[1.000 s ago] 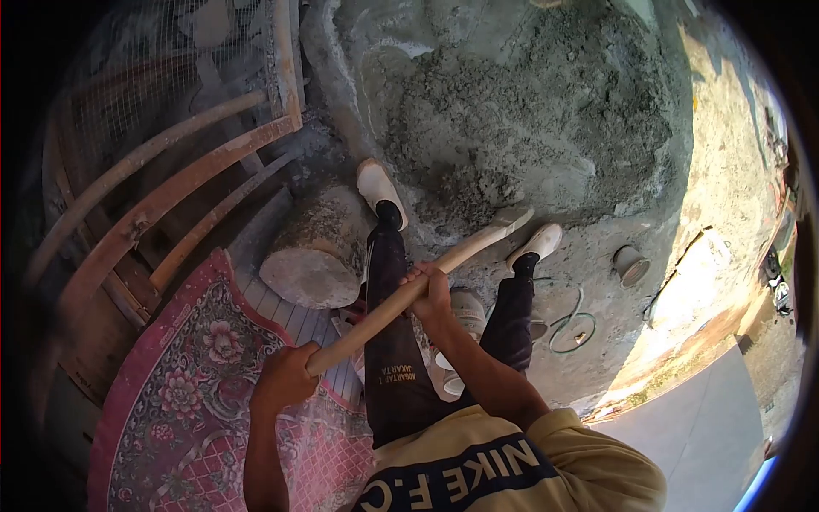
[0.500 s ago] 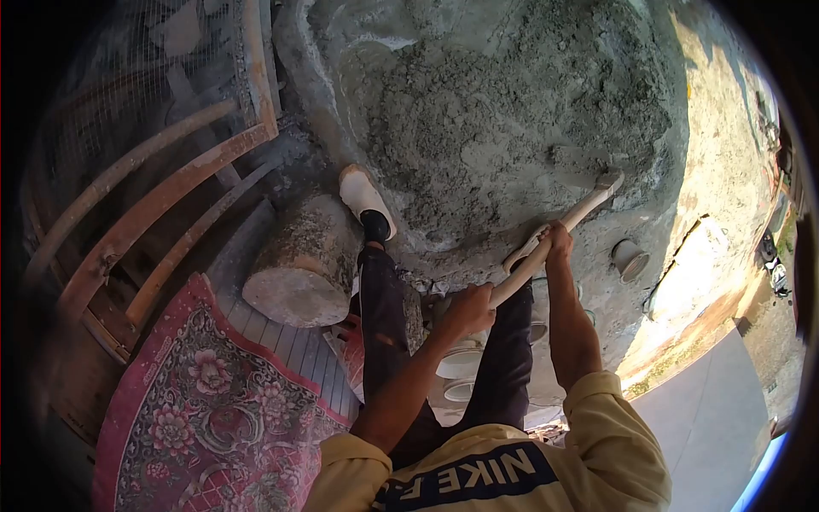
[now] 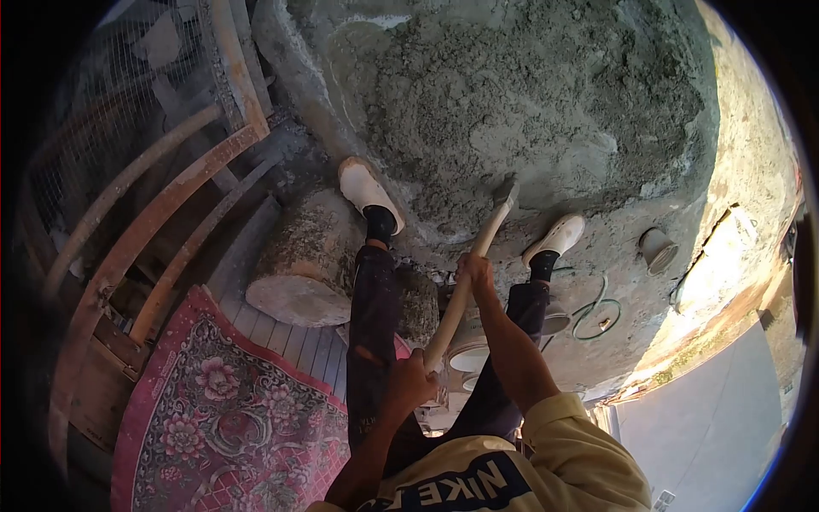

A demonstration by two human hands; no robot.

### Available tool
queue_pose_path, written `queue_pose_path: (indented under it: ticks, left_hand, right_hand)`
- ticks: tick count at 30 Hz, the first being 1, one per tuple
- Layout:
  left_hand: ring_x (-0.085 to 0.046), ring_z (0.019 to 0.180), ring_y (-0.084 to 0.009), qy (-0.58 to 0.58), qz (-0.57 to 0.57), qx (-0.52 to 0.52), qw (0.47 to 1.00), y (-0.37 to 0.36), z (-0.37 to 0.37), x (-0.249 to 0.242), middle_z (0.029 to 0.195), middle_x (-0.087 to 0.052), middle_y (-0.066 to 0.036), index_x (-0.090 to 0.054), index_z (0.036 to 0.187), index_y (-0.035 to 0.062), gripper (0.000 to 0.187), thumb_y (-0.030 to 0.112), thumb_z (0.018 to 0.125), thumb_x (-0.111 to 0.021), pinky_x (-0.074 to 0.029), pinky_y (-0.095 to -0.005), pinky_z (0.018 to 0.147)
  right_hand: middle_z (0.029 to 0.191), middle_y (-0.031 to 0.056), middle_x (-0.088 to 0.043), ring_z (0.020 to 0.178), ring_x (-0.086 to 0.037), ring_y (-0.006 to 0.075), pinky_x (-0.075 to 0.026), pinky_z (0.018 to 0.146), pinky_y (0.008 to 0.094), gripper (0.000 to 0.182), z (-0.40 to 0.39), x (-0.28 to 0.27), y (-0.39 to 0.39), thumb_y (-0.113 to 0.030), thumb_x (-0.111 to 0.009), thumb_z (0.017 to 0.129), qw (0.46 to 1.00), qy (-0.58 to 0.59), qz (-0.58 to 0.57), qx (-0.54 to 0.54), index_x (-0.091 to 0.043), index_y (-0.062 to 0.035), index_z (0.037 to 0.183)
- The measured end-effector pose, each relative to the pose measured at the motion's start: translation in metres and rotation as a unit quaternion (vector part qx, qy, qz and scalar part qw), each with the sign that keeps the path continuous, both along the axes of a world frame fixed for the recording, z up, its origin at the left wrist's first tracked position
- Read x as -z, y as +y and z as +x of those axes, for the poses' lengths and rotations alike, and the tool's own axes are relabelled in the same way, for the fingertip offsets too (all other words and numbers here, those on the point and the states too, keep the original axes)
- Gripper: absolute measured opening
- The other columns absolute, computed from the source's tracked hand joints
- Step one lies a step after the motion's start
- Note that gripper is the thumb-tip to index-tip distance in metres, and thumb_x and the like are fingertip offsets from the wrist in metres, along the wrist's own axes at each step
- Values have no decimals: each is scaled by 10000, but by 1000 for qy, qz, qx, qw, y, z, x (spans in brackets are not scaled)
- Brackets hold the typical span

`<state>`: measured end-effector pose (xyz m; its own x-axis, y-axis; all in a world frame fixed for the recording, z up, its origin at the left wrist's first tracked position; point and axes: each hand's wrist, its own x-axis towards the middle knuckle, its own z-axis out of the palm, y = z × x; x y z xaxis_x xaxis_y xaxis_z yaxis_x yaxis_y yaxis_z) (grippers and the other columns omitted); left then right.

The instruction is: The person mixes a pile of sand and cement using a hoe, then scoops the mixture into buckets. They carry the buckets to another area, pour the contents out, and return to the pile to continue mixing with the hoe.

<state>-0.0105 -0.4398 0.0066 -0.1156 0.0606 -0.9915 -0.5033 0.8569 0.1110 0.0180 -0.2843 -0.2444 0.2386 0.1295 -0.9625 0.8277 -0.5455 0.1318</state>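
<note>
Both hands grip the pale wooden handle of a hoe (image 3: 456, 309). My left hand (image 3: 413, 381) is closed around the lower end of the handle, in front of my thighs. Farther up, my right hand (image 3: 475, 271) wraps the handle between my two shoes. The hoe's head (image 3: 507, 196) meets the near edge of a wide heap of wet grey mortar (image 3: 512, 111); part of its blade is hidden in the mix. A smoother, scraped patch of mortar lies just beyond the blade.
A short log-like block (image 3: 303, 260) stands beside my left shoe (image 3: 367, 183). My right shoe (image 3: 554, 237) is at the mortar's edge, near a small pot (image 3: 658, 250) and a green hose (image 3: 597, 311). Wooden bars (image 3: 171, 205) and a floral cloth (image 3: 230, 418) are at left.
The hoe has swung left and been drawn closer to me, its head moving from the heap's right side to its near middle. Both hands moved left with it. My right shoe now shows fully.
</note>
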Motion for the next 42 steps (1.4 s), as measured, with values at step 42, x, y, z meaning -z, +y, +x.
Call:
queue_pose_path:
  ticks: [42]
  left_hand:
    - [-645, 836, -402, 147, 242, 50, 958, 90, 1, 104, 854, -651, -241, -588, 1026, -43, 368, 95, 701, -695, -514, -451, 734]
  right_hand:
    - [623, 79, -509, 470, -508, 179, -443, 424, 308, 110, -55, -8, 199, -45, -609, 787, 961, 107, 254, 17, -511, 4, 775]
